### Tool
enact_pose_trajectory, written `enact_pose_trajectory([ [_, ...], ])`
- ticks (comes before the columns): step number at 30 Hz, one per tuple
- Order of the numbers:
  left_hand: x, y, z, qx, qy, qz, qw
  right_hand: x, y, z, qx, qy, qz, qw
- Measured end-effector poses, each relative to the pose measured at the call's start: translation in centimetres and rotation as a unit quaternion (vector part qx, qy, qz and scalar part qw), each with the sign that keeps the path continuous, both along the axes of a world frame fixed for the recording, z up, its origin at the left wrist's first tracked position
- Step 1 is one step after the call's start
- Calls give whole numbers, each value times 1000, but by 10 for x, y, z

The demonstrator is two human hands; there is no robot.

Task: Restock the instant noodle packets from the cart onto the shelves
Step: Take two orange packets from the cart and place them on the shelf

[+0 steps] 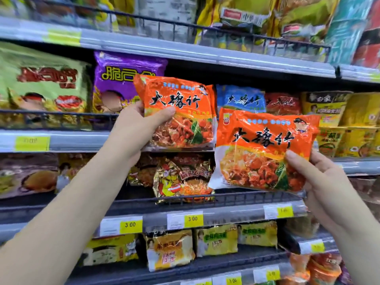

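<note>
Left hand [135, 126] grips one orange packet [181, 112] up at the shelf [205, 56]; right hand [320, 182] grips a second packet [263, 151], lower, just beside it.

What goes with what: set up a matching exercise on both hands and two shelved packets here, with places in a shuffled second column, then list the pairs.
1. left hand
2. right hand
3. purple plastic packet with yellow lettering
4. gold foil packet with a cartoon chicken

A. on the grey shelf below both held packets
B. grips the lower orange plastic noodle packet
C. partly hidden behind the left hand
D. grips the higher orange plastic noodle packet

Pairs: 1-D, 2-B, 3-C, 4-A
</note>
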State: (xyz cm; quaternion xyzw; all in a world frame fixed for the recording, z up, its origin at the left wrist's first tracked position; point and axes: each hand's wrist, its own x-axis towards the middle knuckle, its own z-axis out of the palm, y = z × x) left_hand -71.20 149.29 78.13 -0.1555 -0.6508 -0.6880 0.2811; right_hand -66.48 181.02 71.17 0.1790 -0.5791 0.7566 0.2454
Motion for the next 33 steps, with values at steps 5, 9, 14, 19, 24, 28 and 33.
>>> enact_pose_trajectory([
  [5,-16,11,22,-15,10,54,998,-25,10,3,-17,8,22,1000],
  [9,-26,24,36,-22,1,89,996,-43,19,5,-10,-3,65,998],
  [14,-41,34,51,-20,-11,93,995,-52,31,1,-13,-7,85,996],
  [19,-50,37,57,12,-16,80,997,-58,40,-3,-6,-14,94,995],
  [24,-52,37,63,-1,-48,105,993,-61,43,-2,-10,-17,112,993],
  [28,-53,36,66,-44,-67,125,989,-61,42,-4,-19,-22,117,993],
  [33,-60,36,71,-61,-84,115,988,-59,41,-3,-4,-22,115,993],
])
